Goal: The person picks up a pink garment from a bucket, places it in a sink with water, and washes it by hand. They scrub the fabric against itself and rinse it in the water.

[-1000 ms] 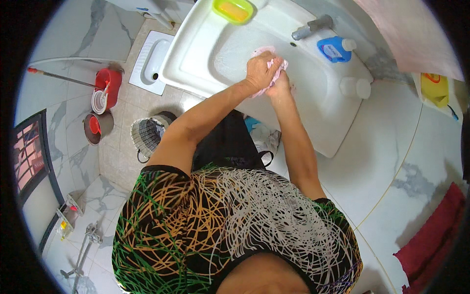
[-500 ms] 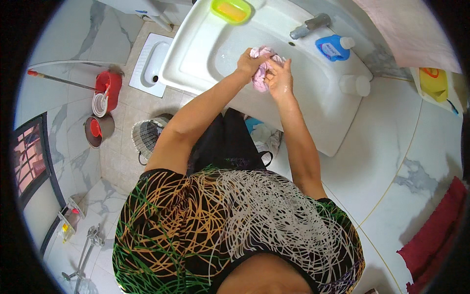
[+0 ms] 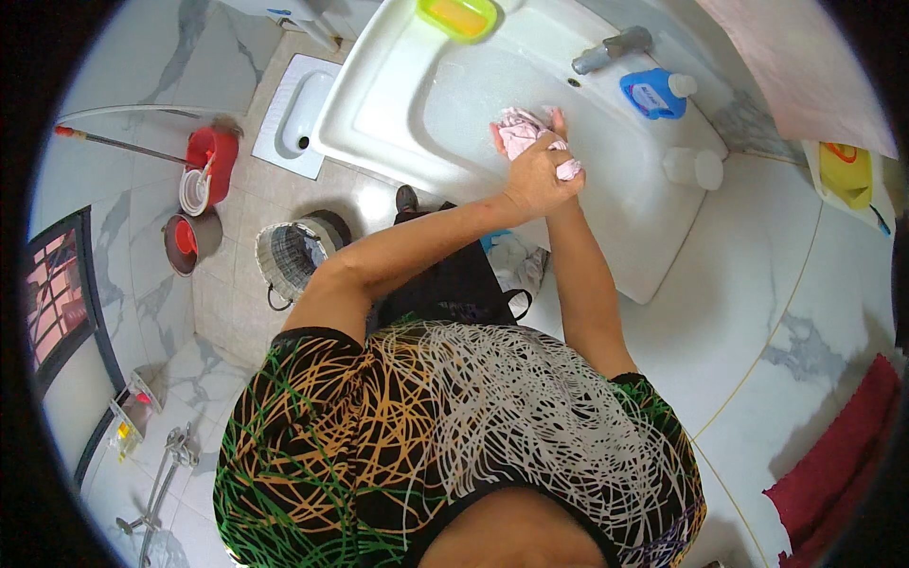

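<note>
A bunched pink-and-white cloth (image 3: 523, 134) is between my two hands over the white washbasin (image 3: 379, 114). My left hand (image 3: 542, 182) is closed in a fist on the cloth, lying across it from above, and a tuft pokes out beside its knuckles. Under the cloth is my right hand (image 3: 559, 123), with fingertips showing on both sides of the fabric; its palm is hidden by the cloth and my left hand. A grey faucet (image 3: 611, 51) rises from the basin's back ledge, to the right of my hands.
A green soap dish (image 3: 458, 17) with a yellow bar sits on the basin's far rim. To the right stand a blue bottle (image 3: 653, 93) and a white container (image 3: 693, 168). A wicker basket (image 3: 286, 260), squat toilet (image 3: 300, 118) and red mop bucket (image 3: 210, 161) are on the left.
My left hand has moved rightward and nearer, across the cloth and over my right hand. The right hand has turned beneath the cloth, which now spreads over its fingers.
</note>
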### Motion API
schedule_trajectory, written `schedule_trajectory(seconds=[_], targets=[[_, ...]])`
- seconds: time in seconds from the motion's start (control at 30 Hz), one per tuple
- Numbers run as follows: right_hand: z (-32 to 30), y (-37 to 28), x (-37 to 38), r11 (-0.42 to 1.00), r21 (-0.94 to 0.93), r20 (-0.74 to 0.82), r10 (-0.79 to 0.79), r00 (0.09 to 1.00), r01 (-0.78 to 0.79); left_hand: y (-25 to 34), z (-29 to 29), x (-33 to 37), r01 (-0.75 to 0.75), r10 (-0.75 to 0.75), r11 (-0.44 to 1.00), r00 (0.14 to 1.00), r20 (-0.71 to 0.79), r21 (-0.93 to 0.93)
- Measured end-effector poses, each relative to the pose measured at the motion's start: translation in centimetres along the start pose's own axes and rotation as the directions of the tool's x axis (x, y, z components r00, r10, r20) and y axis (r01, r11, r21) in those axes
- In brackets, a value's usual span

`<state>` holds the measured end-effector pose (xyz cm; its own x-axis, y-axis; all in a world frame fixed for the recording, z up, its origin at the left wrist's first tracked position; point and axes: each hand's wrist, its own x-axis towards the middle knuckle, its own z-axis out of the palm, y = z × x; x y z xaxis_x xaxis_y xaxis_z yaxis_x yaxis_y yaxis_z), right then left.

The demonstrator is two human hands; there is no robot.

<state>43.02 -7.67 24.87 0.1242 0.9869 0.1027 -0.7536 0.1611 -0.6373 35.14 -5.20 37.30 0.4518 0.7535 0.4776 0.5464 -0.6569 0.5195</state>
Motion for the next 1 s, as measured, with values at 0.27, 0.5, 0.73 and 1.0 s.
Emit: schedule_trajectory(seconds=[0.27,0.5,0.73,1.0], targets=[[2.2,0.4,2.1,0.888,0.459,-0.241,0.113,0.964,0.011,-7.7,4.2,2.9,0.500,-0.408,0.843,0.834,0.371,-0.199],[0.8,-0.5,1.0,0.904,0.419,-0.508,0.312,0.803,-0.085,-3.7,2.7,-1.2,0.368,-0.227,0.851,0.901,0.370,-0.375],[2.9,0.6,3.4,0.867,0.497,-0.520,0.318,0.793,-0.022,-8.0,3.2,2.1,0.669,-0.517,0.679,0.728,0.449,-0.303],[-0.3,0.6,1.3,0.916,0.377,-0.397,0.298,0.868,-0.142,-6.1,4.0,-0.4,0.452,-0.322,0.802,0.878,0.354,-0.391]])
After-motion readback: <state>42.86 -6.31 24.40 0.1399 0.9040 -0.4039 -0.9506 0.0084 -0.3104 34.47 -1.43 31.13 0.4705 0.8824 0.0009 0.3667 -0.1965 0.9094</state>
